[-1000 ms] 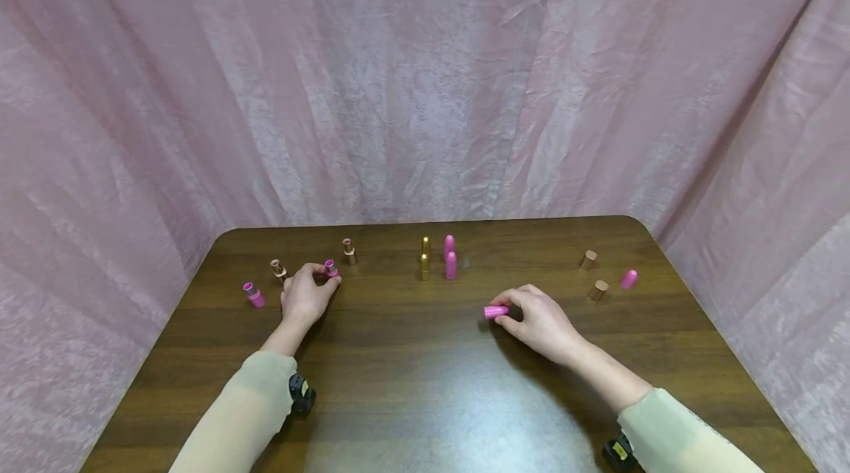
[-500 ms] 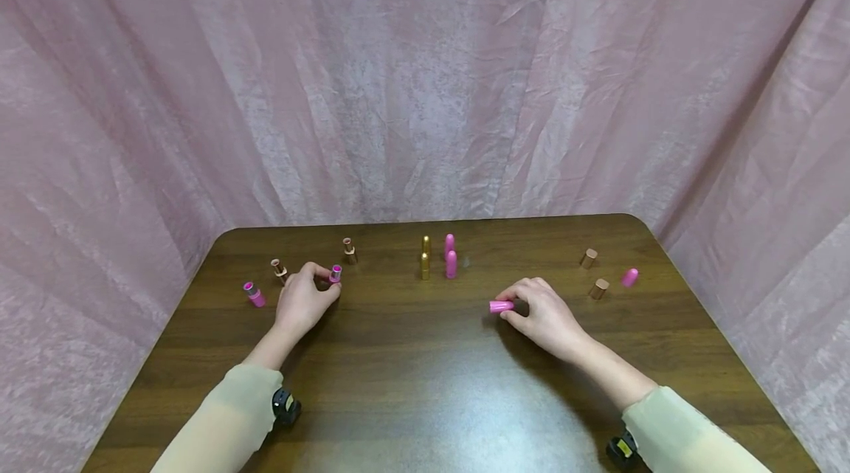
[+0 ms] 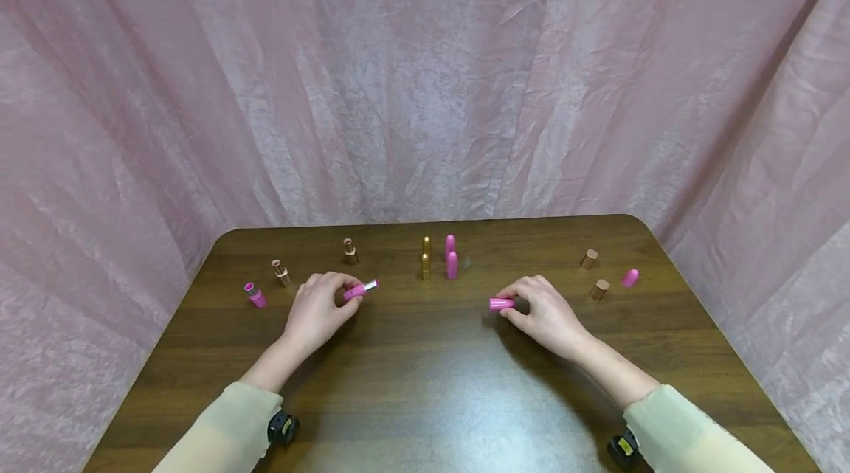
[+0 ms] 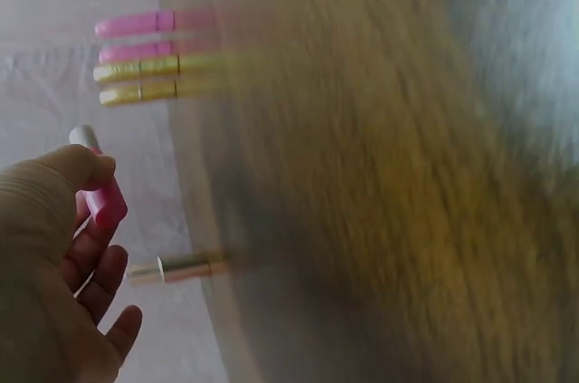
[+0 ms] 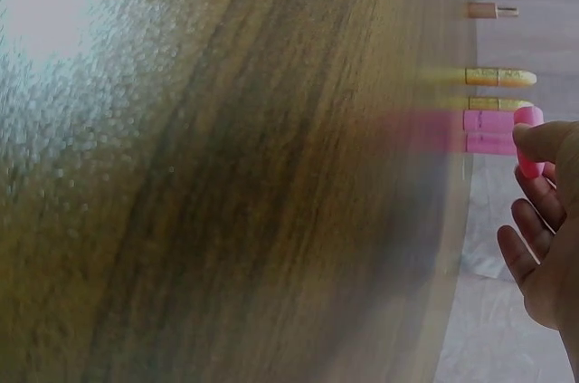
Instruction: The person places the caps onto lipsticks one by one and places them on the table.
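Observation:
My left hand point(image 3: 319, 314) pinches an uncapped pink lipstick point(image 3: 361, 290) between thumb and fingers. The lipstick is tilted, its silver inner tube pointing right. In the left wrist view the thumb crosses the pink base point(image 4: 107, 202). Across the table, my right hand point(image 3: 543, 316) pinches a pink lipstick cap point(image 3: 501, 304), lying sideways with one end toward the left hand. The right wrist view shows that cap point(image 5: 530, 164) under the thumb. A gap of bare wood separates the two hands.
Uncapped lipsticks stand at left: one pink point(image 3: 255, 295), two rose-gold point(image 3: 282, 274) point(image 3: 350, 251). Capped gold point(image 3: 426, 266) and pink point(image 3: 452, 265) lipsticks stand upright back centre. At right are two rose-gold caps point(image 3: 589, 259) point(image 3: 599, 290) and a pink cap point(image 3: 631, 278). A pink curtain point(image 3: 425, 89) hangs behind the table.
The left hand has drawn the lipstick away from the others, rightward, and tipped it from upright to pointing right. The right hand with the cap has shifted only slightly.

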